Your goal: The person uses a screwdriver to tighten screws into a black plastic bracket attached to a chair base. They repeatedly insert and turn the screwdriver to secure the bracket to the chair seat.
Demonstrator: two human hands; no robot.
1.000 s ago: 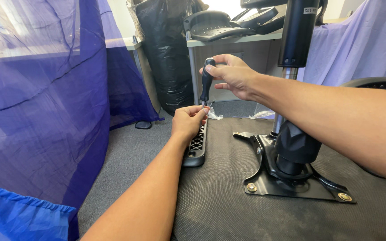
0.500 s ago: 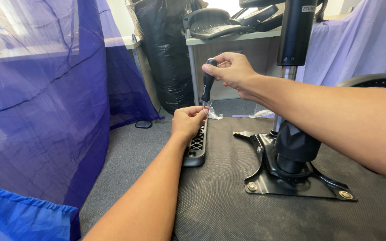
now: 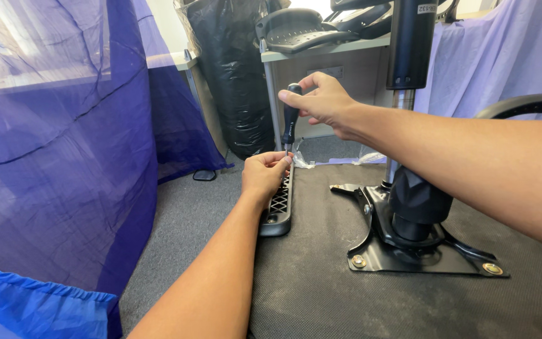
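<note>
Surroundings, left: blue mesh curtain (image 3: 51, 144), hanging in folds, covering the whole left side; brighter blue cloth (image 3: 32, 311) bunched at the bottom left corner.

Floor: grey carpet (image 3: 189, 213), with a small dark loop lying near the curtain's foot.

Background, centre: tall object wrapped in black plastic film (image 3: 233, 75), upright against a grey table leg (image 3: 271, 94). Table top above loaded with black chair parts (image 3: 308, 28), curved and slotted. Pale lilac sheet (image 3: 497, 56) draped at the right.

Foreground, right: upturned chair seat (image 3: 359, 282), dark textured underside facing up. Bolted to it, a black metal mechanism plate (image 3: 409, 251) with brass-coloured bolts at the corners; gas-lift column (image 3: 412, 44) rising from it, black above, chrome below. Column and plate just right of the working area, not blocking it. Mesh rim of another black part (image 3: 528, 103) at the far right edge.

Principal item: screwdriver (image 3: 290, 119), black handle, short shaft, upright, tip down at the left edge of the seat, over a black armrest bracket (image 3: 278, 210) with lattice openings. Tip itself hidden behind fingers.

Right hand (image 3: 324, 100): closed around the top of the handle, forearm crossing in from the right.

Left hand (image 3: 265, 176): fingers pinched shut around the shaft's lower end, resting on the bracket; whatever small piece sits there too small to tell.
</note>
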